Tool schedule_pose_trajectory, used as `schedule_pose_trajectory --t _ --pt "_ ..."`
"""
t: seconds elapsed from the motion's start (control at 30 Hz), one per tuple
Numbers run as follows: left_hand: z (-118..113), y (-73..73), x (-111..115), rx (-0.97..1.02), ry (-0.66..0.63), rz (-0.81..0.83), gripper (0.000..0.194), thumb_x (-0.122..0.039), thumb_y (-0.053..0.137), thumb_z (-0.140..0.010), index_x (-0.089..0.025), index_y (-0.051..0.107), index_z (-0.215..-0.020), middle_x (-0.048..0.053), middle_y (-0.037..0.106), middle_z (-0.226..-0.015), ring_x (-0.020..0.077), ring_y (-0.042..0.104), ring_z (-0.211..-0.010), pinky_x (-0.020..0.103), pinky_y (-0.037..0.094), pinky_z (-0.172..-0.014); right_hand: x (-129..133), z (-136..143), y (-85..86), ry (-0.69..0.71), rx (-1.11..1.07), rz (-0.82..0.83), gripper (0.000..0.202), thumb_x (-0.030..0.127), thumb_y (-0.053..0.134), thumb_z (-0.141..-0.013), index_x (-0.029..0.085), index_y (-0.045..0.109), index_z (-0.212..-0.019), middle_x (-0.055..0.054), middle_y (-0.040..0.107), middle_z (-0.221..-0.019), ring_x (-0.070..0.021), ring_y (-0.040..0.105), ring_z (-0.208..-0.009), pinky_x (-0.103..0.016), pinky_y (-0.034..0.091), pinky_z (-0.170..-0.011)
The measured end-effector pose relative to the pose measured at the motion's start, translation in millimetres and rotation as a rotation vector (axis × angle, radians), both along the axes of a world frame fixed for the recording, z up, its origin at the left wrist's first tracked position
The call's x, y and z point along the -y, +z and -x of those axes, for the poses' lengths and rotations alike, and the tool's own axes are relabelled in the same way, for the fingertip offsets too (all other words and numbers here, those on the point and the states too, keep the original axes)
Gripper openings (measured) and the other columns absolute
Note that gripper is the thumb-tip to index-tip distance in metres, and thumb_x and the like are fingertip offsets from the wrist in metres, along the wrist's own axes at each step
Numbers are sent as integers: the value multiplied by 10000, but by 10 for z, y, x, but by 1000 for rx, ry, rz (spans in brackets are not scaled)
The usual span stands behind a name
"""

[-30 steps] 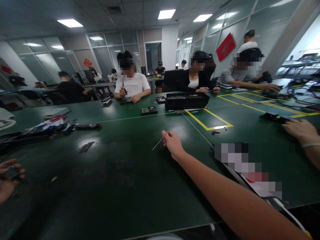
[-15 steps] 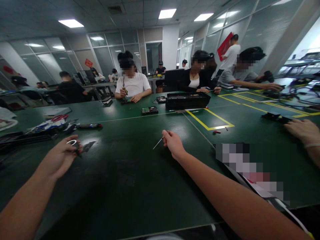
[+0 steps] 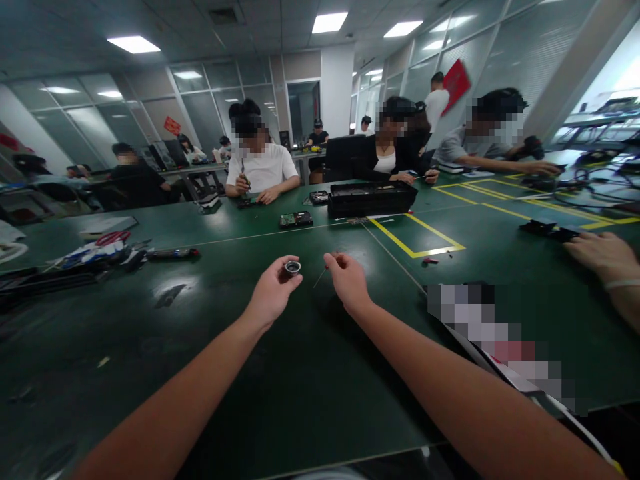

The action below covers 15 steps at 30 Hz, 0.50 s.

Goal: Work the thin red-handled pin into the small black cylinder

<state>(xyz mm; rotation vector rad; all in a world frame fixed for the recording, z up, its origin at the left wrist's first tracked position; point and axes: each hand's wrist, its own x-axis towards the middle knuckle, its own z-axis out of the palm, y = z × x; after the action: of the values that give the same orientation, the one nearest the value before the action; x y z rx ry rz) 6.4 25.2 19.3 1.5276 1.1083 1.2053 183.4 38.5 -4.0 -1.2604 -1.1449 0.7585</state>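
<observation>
My left hand [image 3: 273, 293] is closed on a small dark round object [image 3: 292, 268] with a pale ring-shaped rim, which faces up between thumb and fingers. Just to its right, my right hand [image 3: 347, 280] pinches a thin metal rod [image 3: 321, 277] with a bit of red at the fingertips. The rod slants down to the left, its tip free in the gap between my hands. Both hands are over the green table [image 3: 280, 400]. The rod and the round object are apart.
Beyond my hands lie a circuit-board device [image 3: 296, 219] and a long black housing [image 3: 373, 200]. Tools and cables [image 3: 95, 253] are heaped at left, near a dark cylinder [image 3: 173, 254]. Another person's hand [image 3: 603, 257] touches black parts [image 3: 549, 231] at right. More people sit opposite.
My left hand has moved right with the round object, from the left side of the table to beside my right hand. My right hand stays nearly in place, still pinching the rod.
</observation>
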Motion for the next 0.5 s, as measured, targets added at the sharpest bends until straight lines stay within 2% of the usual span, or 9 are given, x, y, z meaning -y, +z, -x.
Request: schedule_pose_trajectory --t 0.1,0.2,0.37,0.5 --pt "-124 -104 40 -171 56 -162 430 -140 674 -825 -225 633 -1244 84 655 -1267 242 606 -1172 418 433 -1073 9 -12 31 -61 133 -69 357 566 639 -842 223 612 -745 -11 608 -716 -182 529 -687 -315 386 -659" --pt "-148 -201 78 -295 105 -255 457 -119 665 -839 -211 613 -1283 91 648 -1301 251 586 -1223 426 426 -1099 43 20 54 -102 249 -148 352 549 695 -806 226 585 -721 -23 611 -784 -189 533 -744 -318 400 -699" --pt "-101 -306 84 -391 49 -347 376 -118 660 -858 -218 654 -1221 68 680 -1236 237 621 -1169 418 468 -1071 146 91 127 -71 322 -285 310 474 716 -815 215 579 -717 -24 602 -833 -186 563 -791 -317 435 -743" --pt "-89 -313 91 -389 2 -360 392 -110 648 -872 -231 650 -1245 57 674 -1255 218 619 -1186 403 470 -1088 227 90 221 -16 335 -267 315 478 645 -888 214 612 -721 13 554 -688 -156 519 -648 -299 402 -640"
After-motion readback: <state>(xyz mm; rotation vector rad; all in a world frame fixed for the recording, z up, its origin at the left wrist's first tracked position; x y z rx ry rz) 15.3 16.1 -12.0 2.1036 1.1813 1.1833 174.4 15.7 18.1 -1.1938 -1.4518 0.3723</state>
